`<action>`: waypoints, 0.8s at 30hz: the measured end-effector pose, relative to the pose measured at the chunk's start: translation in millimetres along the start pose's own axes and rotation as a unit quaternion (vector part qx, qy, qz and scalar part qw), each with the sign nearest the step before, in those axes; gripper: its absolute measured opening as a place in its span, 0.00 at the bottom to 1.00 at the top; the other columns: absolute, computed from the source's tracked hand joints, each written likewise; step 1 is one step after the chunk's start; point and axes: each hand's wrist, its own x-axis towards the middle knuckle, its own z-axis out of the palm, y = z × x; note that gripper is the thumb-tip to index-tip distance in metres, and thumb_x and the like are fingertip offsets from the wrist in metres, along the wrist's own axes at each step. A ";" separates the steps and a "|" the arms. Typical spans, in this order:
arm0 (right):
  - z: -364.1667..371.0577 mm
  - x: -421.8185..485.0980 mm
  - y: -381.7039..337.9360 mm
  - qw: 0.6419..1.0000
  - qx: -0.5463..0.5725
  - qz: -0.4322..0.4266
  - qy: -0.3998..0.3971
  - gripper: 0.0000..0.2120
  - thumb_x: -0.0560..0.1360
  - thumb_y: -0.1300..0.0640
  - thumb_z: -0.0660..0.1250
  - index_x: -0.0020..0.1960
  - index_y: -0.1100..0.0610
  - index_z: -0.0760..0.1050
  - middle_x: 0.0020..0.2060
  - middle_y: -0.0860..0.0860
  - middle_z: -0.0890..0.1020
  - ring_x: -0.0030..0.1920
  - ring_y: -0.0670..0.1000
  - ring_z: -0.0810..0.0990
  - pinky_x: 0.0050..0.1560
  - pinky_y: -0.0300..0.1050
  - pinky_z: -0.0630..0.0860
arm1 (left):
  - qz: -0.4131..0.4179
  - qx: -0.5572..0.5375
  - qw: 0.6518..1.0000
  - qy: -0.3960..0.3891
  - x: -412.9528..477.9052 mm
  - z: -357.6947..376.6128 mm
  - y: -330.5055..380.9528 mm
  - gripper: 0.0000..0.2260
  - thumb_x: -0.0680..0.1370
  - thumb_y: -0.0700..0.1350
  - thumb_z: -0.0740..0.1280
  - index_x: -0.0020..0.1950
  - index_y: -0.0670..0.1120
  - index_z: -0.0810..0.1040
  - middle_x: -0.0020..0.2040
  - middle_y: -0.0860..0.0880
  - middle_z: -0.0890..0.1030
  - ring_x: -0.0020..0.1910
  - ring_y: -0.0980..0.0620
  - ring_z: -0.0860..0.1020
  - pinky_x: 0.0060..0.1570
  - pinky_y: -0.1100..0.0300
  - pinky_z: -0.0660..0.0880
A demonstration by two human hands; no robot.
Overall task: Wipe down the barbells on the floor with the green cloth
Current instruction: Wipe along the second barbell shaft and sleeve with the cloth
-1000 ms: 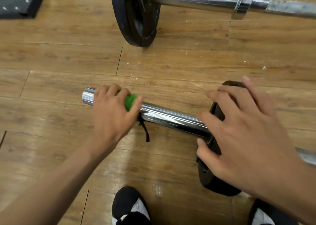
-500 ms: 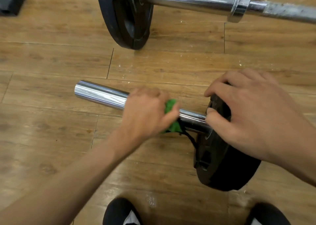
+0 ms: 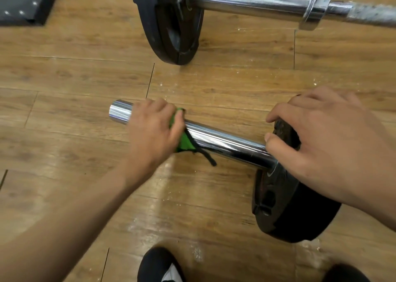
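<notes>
The left hand (image 3: 152,132) reaches in from the lower left, forearm stretched out, its fingers curled over the chrome sleeve of the near barbell (image 3: 225,142) and clamping the green cloth (image 3: 185,144) round it; the cloth shows at the thumb side, pressed to the metal close to the sleeve's free end, with a black cord (image 3: 205,155) trailing from it onto the wooden floor (image 3: 75,110); the right hand (image 3: 325,140) lies over the top edge of the weight plate (image 3: 295,213), fingers bent over the rim and thumb against the plate's near face beside the sleeve, gripping it. Half a second ago the left hand and cloth were close up against the plate, almost at the right thumb; they have since slid back toward the free end, leaving bare chrome between the hands; the right hand has kept its hold on the plate.
</notes>
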 end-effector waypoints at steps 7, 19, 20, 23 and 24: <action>2.5 -15.0 -11.8 0.999 -0.040 -0.007 0.015 0.25 0.74 0.40 0.54 0.49 0.54 0.83 0.43 0.52 0.85 0.54 0.60 0.78 0.57 0.55 0.63 | 0.118 -0.001 0.993 -0.014 -64.4 25.6 101.0 0.21 0.86 0.57 0.58 0.72 0.46 0.77 0.67 0.41 0.74 0.70 0.39 0.69 0.77 0.43 0.58; 6.5 -34.2 -18.1 0.997 -0.076 -0.025 0.020 0.27 0.76 0.39 0.51 0.47 0.55 0.83 0.41 0.51 0.83 0.53 0.59 0.77 0.61 0.56 0.64 | 0.123 0.032 0.989 -0.073 -37.2 -7.4 21.6 0.24 0.86 0.58 0.57 0.62 0.41 0.82 0.56 0.41 0.81 0.55 0.39 0.76 0.58 0.45 0.69; 6.7 -34.5 -18.3 0.996 -0.077 -0.026 0.021 0.27 0.76 0.39 0.51 0.47 0.55 0.83 0.41 0.51 0.83 0.53 0.59 0.77 0.61 0.56 0.64 | 0.111 0.031 0.991 -0.069 -38.0 -7.6 26.6 0.22 0.85 0.57 0.59 0.61 0.42 0.82 0.56 0.42 0.81 0.55 0.40 0.76 0.58 0.46 0.69; 6.3 -35.0 -17.6 0.997 -0.074 -0.032 0.019 0.26 0.75 0.40 0.52 0.47 0.56 0.83 0.41 0.52 0.83 0.53 0.60 0.77 0.60 0.57 0.65 | 0.139 0.028 0.987 -0.068 -40.1 -6.5 58.5 0.19 0.84 0.55 0.60 0.61 0.44 0.82 0.56 0.43 0.82 0.55 0.43 0.74 0.57 0.48 0.67; 5.8 -35.1 -17.4 0.997 -0.072 -0.033 0.019 0.25 0.75 0.41 0.52 0.48 0.56 0.83 0.42 0.52 0.83 0.53 0.60 0.78 0.60 0.57 0.65 | 0.168 0.018 0.983 -0.074 -41.3 -5.3 72.8 0.18 0.85 0.55 0.59 0.63 0.45 0.82 0.56 0.44 0.82 0.55 0.43 0.74 0.57 0.48 0.67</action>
